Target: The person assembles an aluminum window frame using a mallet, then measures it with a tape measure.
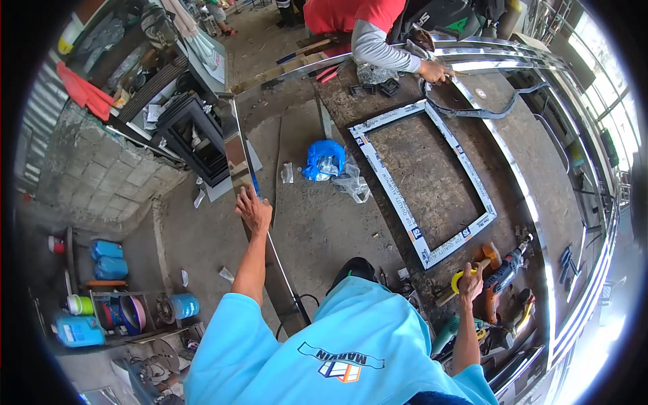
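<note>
My left hand [254,210] rests on a long shiny metal bar [237,152], its fingers spread over the bar's surface. At the right, my right hand [470,283] is closed around a yellow ring-shaped item [457,281], perhaps a roll of tape. Just beyond that hand lies a mallet [492,256] with an orange-brown head, and beside it an orange and blue power drill [503,277]. A rectangular frame [398,196] covered in printed protective film lies flat on the brown work table [432,158].
A co-worker in a red top [388,40] leans over the table's far side, a hand on a metal strip. On the floor sit a blue bag [325,160] and clear plastic [352,183]. Dark frames [196,138] stand at left. Pliers [327,74] lie at the table's far edge.
</note>
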Action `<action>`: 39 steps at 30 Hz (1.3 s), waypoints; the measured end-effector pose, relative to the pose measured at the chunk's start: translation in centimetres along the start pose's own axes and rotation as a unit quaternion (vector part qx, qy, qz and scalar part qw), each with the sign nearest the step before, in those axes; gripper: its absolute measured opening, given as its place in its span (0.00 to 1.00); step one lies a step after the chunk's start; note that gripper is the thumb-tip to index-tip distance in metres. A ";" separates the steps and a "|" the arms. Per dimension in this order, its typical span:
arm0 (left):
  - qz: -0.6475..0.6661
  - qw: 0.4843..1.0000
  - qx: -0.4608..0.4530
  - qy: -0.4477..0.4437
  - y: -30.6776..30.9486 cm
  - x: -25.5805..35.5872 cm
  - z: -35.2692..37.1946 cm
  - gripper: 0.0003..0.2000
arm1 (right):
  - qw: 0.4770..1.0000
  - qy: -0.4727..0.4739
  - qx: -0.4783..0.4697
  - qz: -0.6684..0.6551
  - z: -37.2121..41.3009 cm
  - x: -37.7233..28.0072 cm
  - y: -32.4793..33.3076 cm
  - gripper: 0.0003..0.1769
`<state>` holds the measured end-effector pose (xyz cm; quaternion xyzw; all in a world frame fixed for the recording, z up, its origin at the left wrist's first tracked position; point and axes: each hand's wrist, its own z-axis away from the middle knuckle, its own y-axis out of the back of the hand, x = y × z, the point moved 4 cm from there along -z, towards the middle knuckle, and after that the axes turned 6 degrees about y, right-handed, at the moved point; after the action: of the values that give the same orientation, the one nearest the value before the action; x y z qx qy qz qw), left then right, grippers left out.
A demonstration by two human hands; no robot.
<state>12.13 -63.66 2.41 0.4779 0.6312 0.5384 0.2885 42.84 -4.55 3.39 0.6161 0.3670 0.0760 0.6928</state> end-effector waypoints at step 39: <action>-0.002 1.000 -0.006 0.003 -0.3 0.0 0.0 0.37 | 1.000 -0.012 -0.001 0.028 0.4 -0.8 0.5 0.27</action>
<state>12.03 -63.67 2.08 0.4731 0.6302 0.5429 0.2903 42.66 -5.26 4.14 0.6261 0.3414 0.0885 0.6954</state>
